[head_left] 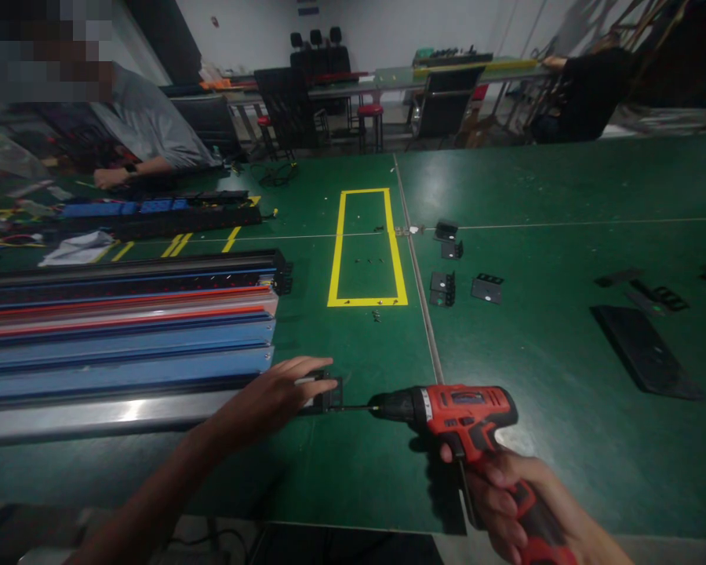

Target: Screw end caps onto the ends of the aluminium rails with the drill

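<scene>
My right hand (506,498) grips a red and black cordless drill (471,412) by its handle, index finger at the trigger. The drill's long thin bit points left and meets a small black end bracket (334,390). That bracket sits at the right end of a long silver metal profile (129,410). My left hand (282,392) lies over this end, thumb and fingers closed around the bracket. The profile's end is partly hidden beneath my palm. Whether a screw sits at the bit's tip is too small to tell.
Blue, red and black long profiles (212,341) lie behind the silver one. Yellow tape (336,247) outlines a rectangle with small screws (376,315). Black brackets (442,289) and a dark flat plate (644,349) lie to the right. A co-worker's grey sleeve (153,118) shows at the far left.
</scene>
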Motion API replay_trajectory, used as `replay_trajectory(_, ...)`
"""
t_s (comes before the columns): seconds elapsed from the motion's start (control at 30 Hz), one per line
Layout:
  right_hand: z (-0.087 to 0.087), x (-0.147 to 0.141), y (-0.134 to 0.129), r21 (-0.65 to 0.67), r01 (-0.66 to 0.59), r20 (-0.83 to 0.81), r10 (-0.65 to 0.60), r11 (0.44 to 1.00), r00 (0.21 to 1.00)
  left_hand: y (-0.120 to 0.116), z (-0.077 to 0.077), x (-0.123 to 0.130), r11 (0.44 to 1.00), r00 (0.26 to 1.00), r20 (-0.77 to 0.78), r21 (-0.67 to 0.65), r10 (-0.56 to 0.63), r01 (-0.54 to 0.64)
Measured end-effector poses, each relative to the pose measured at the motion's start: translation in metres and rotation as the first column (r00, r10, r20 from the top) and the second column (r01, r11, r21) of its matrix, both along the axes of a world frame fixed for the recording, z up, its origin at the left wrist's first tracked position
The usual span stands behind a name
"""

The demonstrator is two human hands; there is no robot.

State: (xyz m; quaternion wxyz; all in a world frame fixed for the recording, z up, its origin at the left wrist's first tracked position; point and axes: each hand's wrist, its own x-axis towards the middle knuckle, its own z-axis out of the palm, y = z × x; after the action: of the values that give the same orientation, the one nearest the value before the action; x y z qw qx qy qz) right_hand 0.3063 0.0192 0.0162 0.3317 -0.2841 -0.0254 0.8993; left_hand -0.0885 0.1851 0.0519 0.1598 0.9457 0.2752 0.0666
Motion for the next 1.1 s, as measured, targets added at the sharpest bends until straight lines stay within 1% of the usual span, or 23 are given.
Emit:
replay_trajectory(0.1, 0.0, 0.0, 0.002, 0.01, -0.007, -0.024, 0.007, 1.0, 1.0, 0.002, -0.003, 0.003, 0.998, 0.999, -0.014, 0.055, -0.033, 0.033)
replay_trajectory(0.17, 0.004, 0.0, 0.004, 0.014, -0.016, -0.028, 0.017, 1.0, 0.999, 0.003, -0.005, 0.005, 0.994, 0.998, -0.014, 0.093, -0.058, 0.059)
replay_trajectory(0.3, 0.019, 0.0, 0.013, 0.008, -0.098, 0.01, 0.098, 0.995, 0.995, 0.003, -0.01, 0.007, 0.989, 0.998, -0.007, 0.131, -0.069, 0.069)
replay_trajectory(0.4, 0.03, 0.001, 0.018, 0.018, -0.129, 0.013, 0.129, 0.991, 0.992, 0.002, -0.012, 0.007, 0.987, 0.996, 0.037, 0.141, -0.083, 0.077)
replay_trajectory(0.53, 0.036, 0.002, 0.023, 0.042, -0.148, 0.03, 0.147, 0.988, 0.989, 0.004, -0.008, 0.012, 0.989, 0.995, 0.052, 0.132, -0.079, 0.072)
replay_trajectory(0.63, 0.039, 0.004, 0.024, 0.047, -0.159, 0.053, 0.156, 0.986, 0.986, 0.005, -0.001, 0.017, 0.995, 0.997, 0.048, 0.083, -0.053, 0.049)
replay_trajectory(0.73, 0.042, 0.005, 0.024, 0.034, -0.131, 0.079, 0.128, 0.991, 0.989, 0.006, 0.003, 0.019, 0.998, 0.998, 0.043, 0.046, -0.046, 0.044)
replay_trajectory(0.87, 0.044, 0.003, 0.022, 0.007, -0.092, 0.084, 0.091, 0.996, 0.992, 0.006, 0.001, 0.017, 0.998, 0.997, 0.061, 0.044, -0.046, 0.043)
replay_trajectory(0.97, 0.041, 0.001, 0.019, -0.016, -0.068, 0.086, 0.069, 0.998, 0.994, 0.004, 0.001, 0.016, 0.998, 0.998, 0.056, 0.043, -0.039, 0.037)
replay_trajectory(1.1, 0.032, -0.004, 0.014, -0.038, 0.005, 0.068, -0.003, 0.999, 0.998, 0.003, 0.002, 0.017, 0.998, 0.997, 0.054, 0.049, -0.049, 0.046)
